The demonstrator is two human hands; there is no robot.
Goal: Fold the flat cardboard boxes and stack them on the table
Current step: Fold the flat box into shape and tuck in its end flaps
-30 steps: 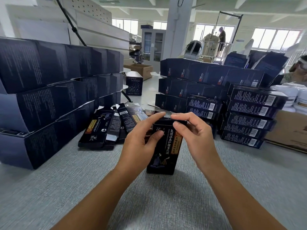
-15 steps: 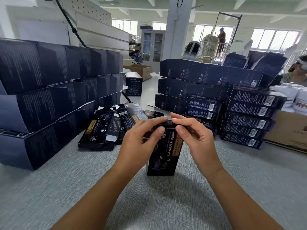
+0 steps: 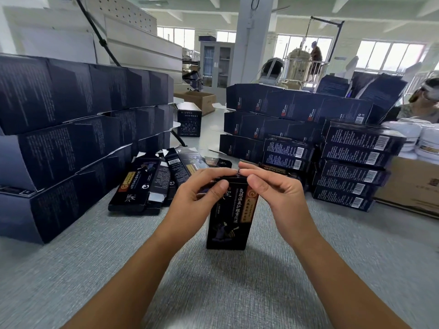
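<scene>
- Forefingers have drawn together since the earlier frames, and their tips now meet over the top of the upright box; it stands on the same spot of the grey table, near and centre
- Left hand grasps the box's top, with the thumb on the near face and the fingers curled over the upper edge
- Right hand pinches the top right corner, fingers curled
- On the near face of this box a column of white Chinese characters runs downward; beside it is a gold-and-red label strip headed by a round emblem, and a drawn figure sits at the foot
- Flat boxes lie fanned in a heap just far-left of the hands; they overlap too much to count, one shows a white barcode and another a gold label
- Left stack of large dark boxes rises in three tiers, its pale fine print too small to read
- Far stack also has three tiers, with small red-and-white marks that cannot be read
- Barcoded boxes stand on the right: a column of five and a lower column of two to its left, each with a white barcode at one end
- One single dark box stands alone farther back
- White tubs sit on a brown carton at the right edge
</scene>
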